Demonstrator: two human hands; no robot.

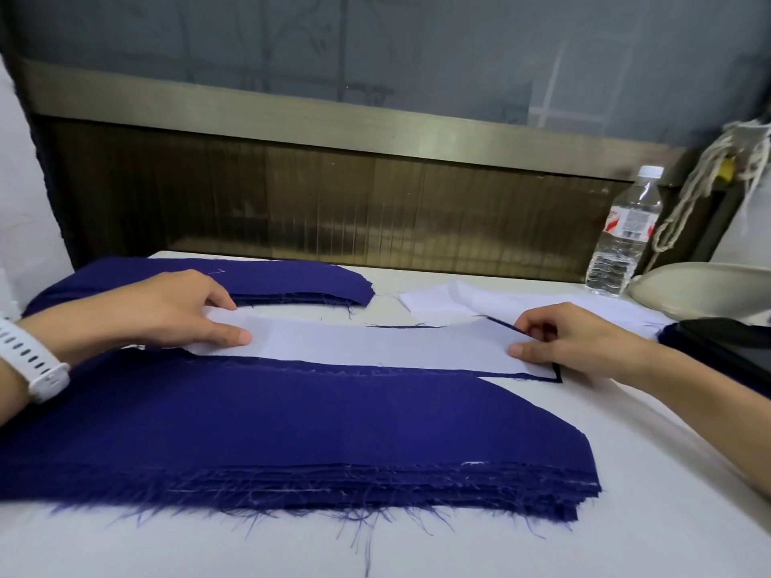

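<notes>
White, a long narrow white strip (375,346) is laid across the middle of the table (626,431). Its long axis runs from left to right, and its right end is angled slightly toward the near edge. A thin dark blue edge (557,375) is seen under that right end, so the strip is matched to a blue piece beneath it.

The strip is placed between two stacks of dark blue cloth. The near stack (333,431) has frayed threads along its front, and its far edge is touched by the strip. The far stack (292,281) is smaller and lies just behind the strip.

The strip's left end is pressed flat by the left hand (167,310), with the thumb laid straight on the white surface and the fingers spread at the far edge. A white watch (37,360) is worn on that wrist. The right end is pinched by the right hand (575,344) between the thumb and curled fingers.

A capped clear water bottle (621,239) is stood upright at the far right corner, well apart from the strip; clear liquid is seen in its lower part. Loose white pieces (521,300) are laid just behind the right hand.
</notes>
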